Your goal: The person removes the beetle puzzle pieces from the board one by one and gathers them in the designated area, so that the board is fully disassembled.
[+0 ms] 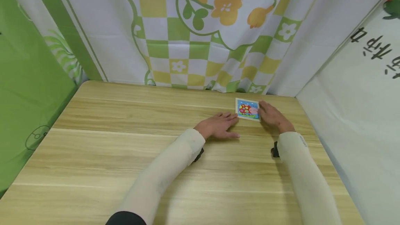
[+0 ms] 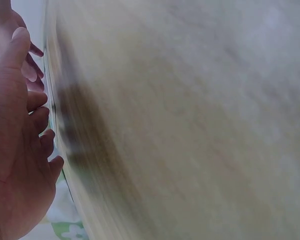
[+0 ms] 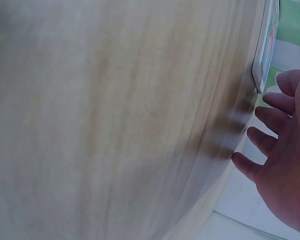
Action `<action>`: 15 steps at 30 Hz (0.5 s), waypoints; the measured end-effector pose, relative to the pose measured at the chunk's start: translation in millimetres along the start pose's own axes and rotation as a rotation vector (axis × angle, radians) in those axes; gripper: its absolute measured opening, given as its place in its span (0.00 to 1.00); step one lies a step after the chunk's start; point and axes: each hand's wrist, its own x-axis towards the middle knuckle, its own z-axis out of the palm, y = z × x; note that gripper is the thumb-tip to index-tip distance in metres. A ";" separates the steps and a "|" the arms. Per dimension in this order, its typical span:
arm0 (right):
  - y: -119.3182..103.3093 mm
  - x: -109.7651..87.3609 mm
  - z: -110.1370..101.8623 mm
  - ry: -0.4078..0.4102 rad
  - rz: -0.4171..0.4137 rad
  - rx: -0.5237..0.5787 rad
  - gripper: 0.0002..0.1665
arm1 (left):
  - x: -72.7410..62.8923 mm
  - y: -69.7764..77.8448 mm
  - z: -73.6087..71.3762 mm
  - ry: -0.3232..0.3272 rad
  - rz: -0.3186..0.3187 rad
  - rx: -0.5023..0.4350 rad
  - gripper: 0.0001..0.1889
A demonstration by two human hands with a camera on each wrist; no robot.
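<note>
The pale wood-grain bench (image 1: 125, 169) spreads widest, its far edge meeting a checked curtain (image 1: 178, 48) in green, yellow and white with orange flowers. A white sheet (image 1: 353, 110) with black writing flanks it on the right, a green cloth (image 1: 28, 96) on the left. Two pale sleeves (image 1: 165, 164) reach forward over the wood. The left hand (image 1: 218, 126) is palm down, its grip wide and holding nothing, fingers stretched out and thumb well apart. The right hand (image 1: 273, 117) has a loose, unclosed grip, fingers slightly bent and spread in its wrist view, also holding nothing. Smallest is the square picture tile (image 1: 248, 109), lying flat near the bench's far edge, between the hands and inside neither grip. Its near-left corner sits just beside the left fingertips; its right edge lies against or just beside the right fingers, and whether they touch cannot be told. A red, spotted ladybird on blue fills its face.
</note>
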 end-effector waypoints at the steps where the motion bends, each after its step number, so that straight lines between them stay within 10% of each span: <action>1: 0.0 0.1 0.1 0.003 -0.001 0.000 0.37 | 0.4 0.4 -0.3 -0.003 -0.001 0.002 0.45; 15: -3.1 1.7 2.5 0.023 0.004 -0.040 0.37 | 1.7 2.4 -3.2 -0.013 -0.016 0.026 0.44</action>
